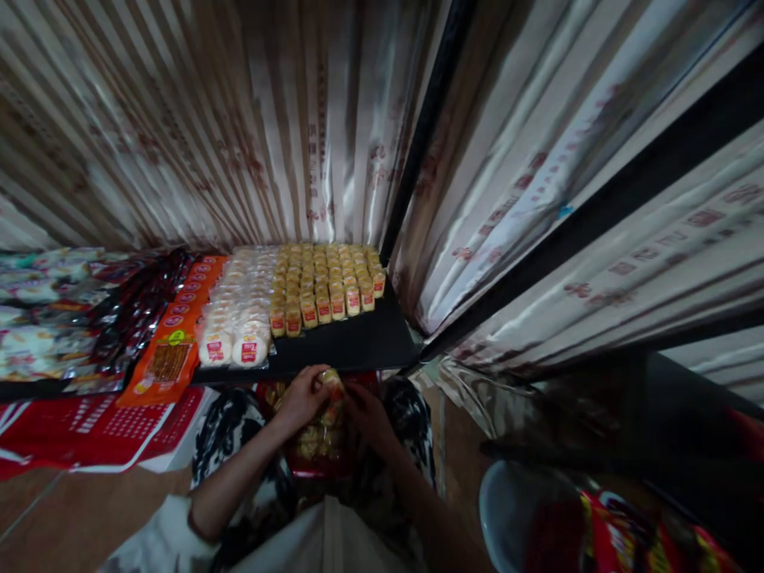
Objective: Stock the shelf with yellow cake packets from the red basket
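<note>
My left hand (302,400) is closed on a small wrapped yellow cake packet (332,385), lifted just below the front edge of a black shelf (352,342). My right hand (365,414) reaches into a red bag of the same wrapped cakes (316,442) resting in my lap; its fingers are dim and partly hidden. On the shelf stand neat rows of yellow cakes with red labels (325,278), and to their left rows of round white buns in clear wrappers (239,314).
Orange snack packs (173,342) and dark red packets (128,318) lie left of the buns, with mixed packets (36,318) further left. Shiny striped curtains (537,199) hang behind and to the right. A pale round stool (507,509) stands lower right.
</note>
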Motion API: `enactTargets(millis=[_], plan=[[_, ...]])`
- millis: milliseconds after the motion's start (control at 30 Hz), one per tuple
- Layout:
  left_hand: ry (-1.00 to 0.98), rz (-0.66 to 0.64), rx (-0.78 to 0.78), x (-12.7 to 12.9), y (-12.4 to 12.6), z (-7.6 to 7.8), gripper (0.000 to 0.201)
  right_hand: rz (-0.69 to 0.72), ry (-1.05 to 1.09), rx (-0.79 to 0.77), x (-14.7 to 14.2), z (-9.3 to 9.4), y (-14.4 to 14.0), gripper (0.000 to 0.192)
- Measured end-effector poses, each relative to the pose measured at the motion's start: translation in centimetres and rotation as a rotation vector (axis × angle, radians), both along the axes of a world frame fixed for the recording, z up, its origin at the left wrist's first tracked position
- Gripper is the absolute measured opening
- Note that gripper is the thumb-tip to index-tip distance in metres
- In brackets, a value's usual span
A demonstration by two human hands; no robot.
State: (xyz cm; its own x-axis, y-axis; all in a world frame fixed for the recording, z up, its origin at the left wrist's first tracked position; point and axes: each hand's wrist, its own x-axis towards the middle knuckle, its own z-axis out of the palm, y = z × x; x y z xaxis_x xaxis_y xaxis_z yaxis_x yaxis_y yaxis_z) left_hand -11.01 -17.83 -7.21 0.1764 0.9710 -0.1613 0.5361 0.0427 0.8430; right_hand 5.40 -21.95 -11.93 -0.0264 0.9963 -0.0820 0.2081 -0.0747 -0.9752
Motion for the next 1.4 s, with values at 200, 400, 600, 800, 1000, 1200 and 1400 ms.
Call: enactTargets(millis=[200,400,600,800,1000,1200,1400], plan=[[-0.057,-0.044,0.093,3.4,4.1,3.0,0.03,-0.331,-0.365,0.357,1.6,2.2,2.2,0.037],[0.068,-0.124,0.377,7.6,10.0,4.7,0.031,-0.375,-0.551,0.522,3.2,3.8,5.4,0.038],[0.189,-0.199,0.445,12.1,14.6,5.7,0.031,-0.424,-0.546,0.511,4.8,2.9,9.8,0.044],[0.332,-0.227,0.446,15.1,17.2,5.8,0.033,-0.44,-0.529,0.474,6.4,1.8,13.0,0.05],[0.474,-0.228,0.457,15.7,18.3,5.1,0.031,-0.447,-0.501,0.451,6.9,1.2,15.5,0.053],[0.547,-0.181,0.504,15.6,18.3,4.6,0.036,-0.44,-0.482,0.418,6.9,0.2,16.9,0.052],[0.464,-0.302,0.617,14.4,16.8,3.1,0.036,-0.419,-0.476,0.434,7.0,-0.3,17.5,0.052]])
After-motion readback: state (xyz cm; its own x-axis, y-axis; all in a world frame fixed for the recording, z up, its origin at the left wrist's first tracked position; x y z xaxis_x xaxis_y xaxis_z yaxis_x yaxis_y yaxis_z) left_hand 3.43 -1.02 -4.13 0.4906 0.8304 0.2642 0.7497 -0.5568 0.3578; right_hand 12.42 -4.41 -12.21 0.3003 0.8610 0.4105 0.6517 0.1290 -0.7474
